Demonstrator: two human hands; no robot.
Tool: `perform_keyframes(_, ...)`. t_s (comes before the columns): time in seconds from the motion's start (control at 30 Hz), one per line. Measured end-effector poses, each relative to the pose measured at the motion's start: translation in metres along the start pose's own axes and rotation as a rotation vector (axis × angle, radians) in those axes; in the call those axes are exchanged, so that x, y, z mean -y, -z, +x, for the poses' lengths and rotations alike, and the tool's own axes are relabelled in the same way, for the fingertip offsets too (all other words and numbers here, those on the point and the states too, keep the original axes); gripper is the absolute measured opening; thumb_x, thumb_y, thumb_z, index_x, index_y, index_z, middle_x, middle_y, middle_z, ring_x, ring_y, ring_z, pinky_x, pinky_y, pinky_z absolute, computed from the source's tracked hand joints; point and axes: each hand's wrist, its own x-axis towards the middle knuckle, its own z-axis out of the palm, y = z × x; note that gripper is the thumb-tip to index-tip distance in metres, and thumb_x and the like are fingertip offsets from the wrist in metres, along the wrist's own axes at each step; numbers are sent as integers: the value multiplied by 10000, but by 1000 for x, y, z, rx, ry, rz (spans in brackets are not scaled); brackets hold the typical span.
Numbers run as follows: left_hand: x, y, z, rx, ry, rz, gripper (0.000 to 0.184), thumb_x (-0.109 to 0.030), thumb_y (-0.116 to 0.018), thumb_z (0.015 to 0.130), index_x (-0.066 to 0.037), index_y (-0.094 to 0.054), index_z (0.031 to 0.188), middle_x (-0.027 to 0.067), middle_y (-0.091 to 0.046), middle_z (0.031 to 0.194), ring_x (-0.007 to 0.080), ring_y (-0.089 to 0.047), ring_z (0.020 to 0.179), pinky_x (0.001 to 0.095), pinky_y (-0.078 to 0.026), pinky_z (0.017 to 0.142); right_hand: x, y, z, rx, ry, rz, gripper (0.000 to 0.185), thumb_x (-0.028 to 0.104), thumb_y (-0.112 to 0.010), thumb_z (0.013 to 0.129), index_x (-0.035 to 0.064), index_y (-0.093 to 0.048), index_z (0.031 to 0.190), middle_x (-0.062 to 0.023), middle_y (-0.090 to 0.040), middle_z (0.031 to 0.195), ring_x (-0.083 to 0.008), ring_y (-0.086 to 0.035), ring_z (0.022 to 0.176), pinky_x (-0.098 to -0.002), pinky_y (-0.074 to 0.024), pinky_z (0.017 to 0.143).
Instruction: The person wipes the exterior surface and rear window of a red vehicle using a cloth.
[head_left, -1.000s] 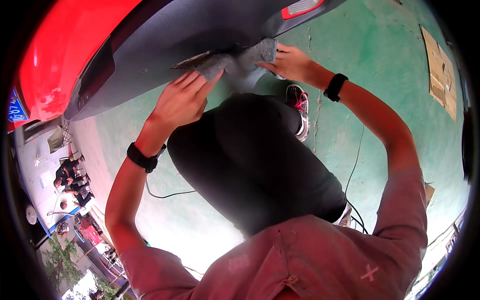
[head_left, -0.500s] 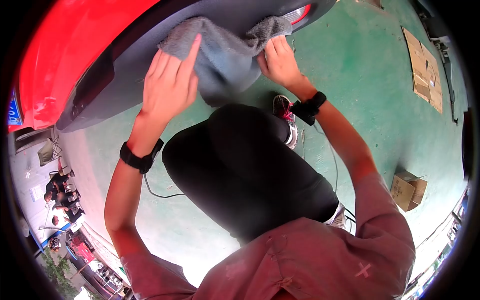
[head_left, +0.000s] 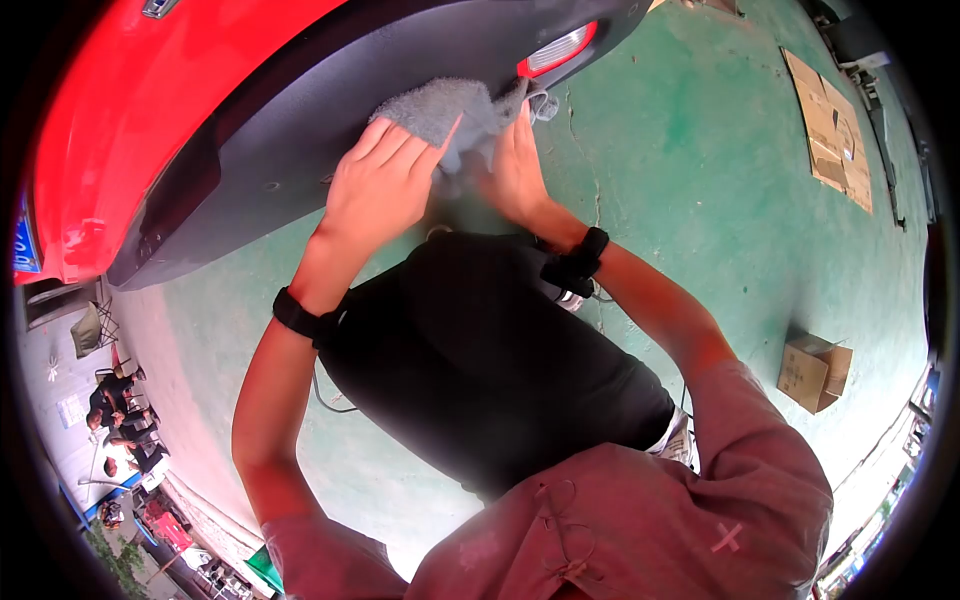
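Note:
A grey towel (head_left: 437, 108) is bunched against the lower edge of a car's dark plastic bumper (head_left: 300, 125). My left hand (head_left: 382, 188) grips the towel from the left, most fingertips hidden by the cloth and the index finger lying along it. On the right side, my right hand (head_left: 520, 172) holds the towel's other end, its fingers pointing up and partly blurred. A small fold of cloth pokes out beyond the right fingers. Just above that hand is the bumper's red-rimmed light (head_left: 560, 50).
Red car bodywork (head_left: 130, 110) rises at the upper left. On the green floor (head_left: 680, 190) lie a flattened cardboard sheet (head_left: 828, 130) and an open cardboard box (head_left: 814, 372). My black-clad legs (head_left: 490, 360) are bent below the bumper. Several people (head_left: 120, 420) sit far off at left.
Both hands have come closer together, bunching the towel that was spread wider and hung lower. My left hand moved right and down, my right hand left and down. More bumper and light show.

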Motion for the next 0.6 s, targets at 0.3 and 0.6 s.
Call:
perform_keyframes(0.3, 25, 33, -18, 99, -7, 87, 593, 1, -617, 795, -107, -625, 1378, 53, -658, 1081, 244, -620, 1067, 387, -466, 1074, 27, 0, 6, 117, 72, 96, 722, -40, -624, 714, -89, -405, 1400, -357, -276, 1532, -592, -281, 1403, -544, -344, 1143)
perform_keyframes(0.6, 29, 41, -78, 299, 20, 84, 642, 43, -591, 770, -48, -584, 1405, 140, -650, 1251, 317, -624, 1152, 448, -444, 1109, -51, 27, -37, 288, 218, -237, 703, 52, -619, 810, -173, -357, 1422, -406, -452, 1386, -556, -431, 1330, -540, -350, 1161)
